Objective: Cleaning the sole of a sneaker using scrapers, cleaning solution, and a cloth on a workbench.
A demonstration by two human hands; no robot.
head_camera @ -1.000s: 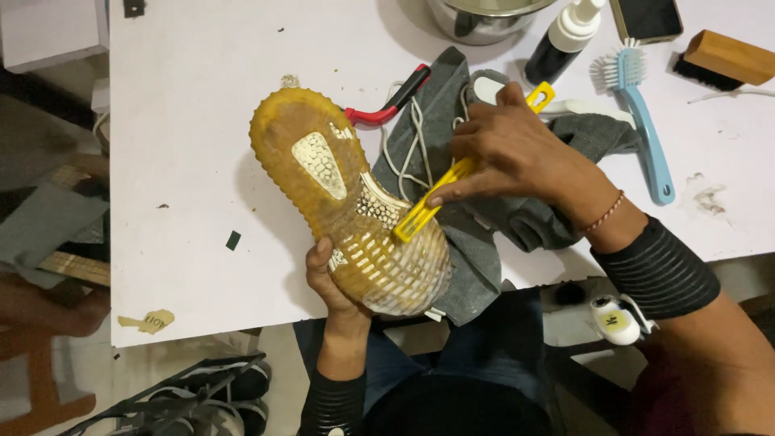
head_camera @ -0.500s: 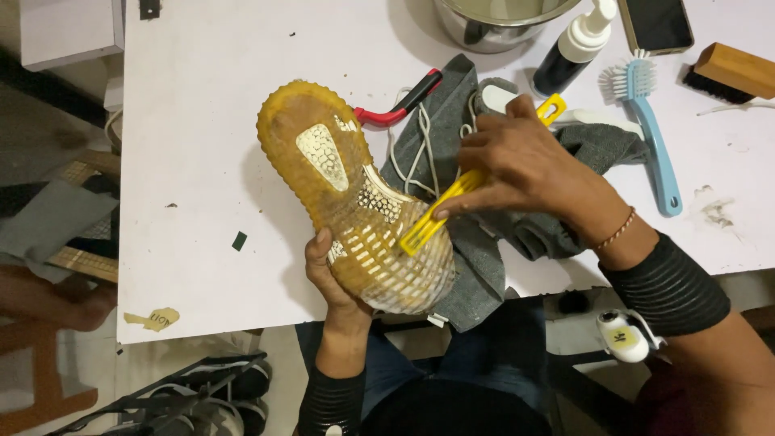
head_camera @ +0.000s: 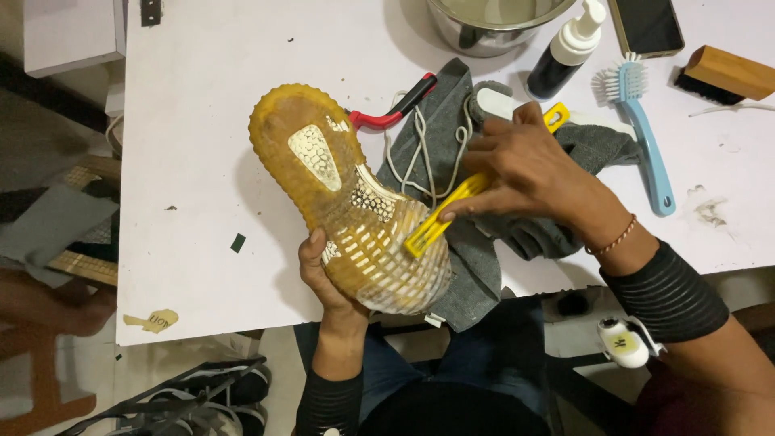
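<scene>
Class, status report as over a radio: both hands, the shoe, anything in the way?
Left hand grips shoe, sole up. Right hand presses yellow brush on the sole. Grey cloth and laces beside; nothing blocks.

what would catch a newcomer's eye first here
The yellowed shoe sole, turned up at the centre of the white table, gripped at its near end by the left hand. The right hand presses a yellow brush on it, above a grey cloth.
</scene>
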